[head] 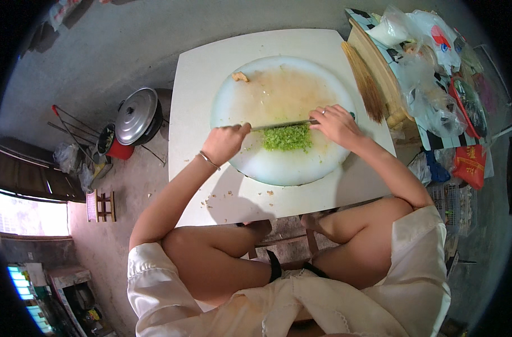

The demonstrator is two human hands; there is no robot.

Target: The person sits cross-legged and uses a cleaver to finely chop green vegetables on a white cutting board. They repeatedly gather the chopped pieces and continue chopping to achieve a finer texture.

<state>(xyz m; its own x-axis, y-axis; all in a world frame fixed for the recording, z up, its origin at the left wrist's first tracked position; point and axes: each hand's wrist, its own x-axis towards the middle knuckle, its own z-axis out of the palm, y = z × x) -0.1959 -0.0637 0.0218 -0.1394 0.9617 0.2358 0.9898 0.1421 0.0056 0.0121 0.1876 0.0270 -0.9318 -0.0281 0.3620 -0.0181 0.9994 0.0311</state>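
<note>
A round whitish chopping board point(281, 168) lies on the white table point(193, 92). On it sits a compact heap of finely chopped green vegetable point(287, 138). The knife point(277, 125) spans the far edge of this heap, its blade seen nearly edge-on. My right hand point(335, 124) grips the knife at its handle end, and a bit of dark handle shows beyond the fingers. At the blade's other end, my left hand point(226, 143) pinches the tip with fingers curled. A small tan piece, perhaps ginger point(240, 76), rests near the board's far left rim.
Brown crumbs point(209, 200) dot the table's near left. A straw whisk broom point(363, 82) lies along the right edge, beside a stand piled with plastic bags point(428, 80). Left on the floor are a lidded metal pot point(137, 116), a red bucket point(120, 151) and a small stool point(101, 205).
</note>
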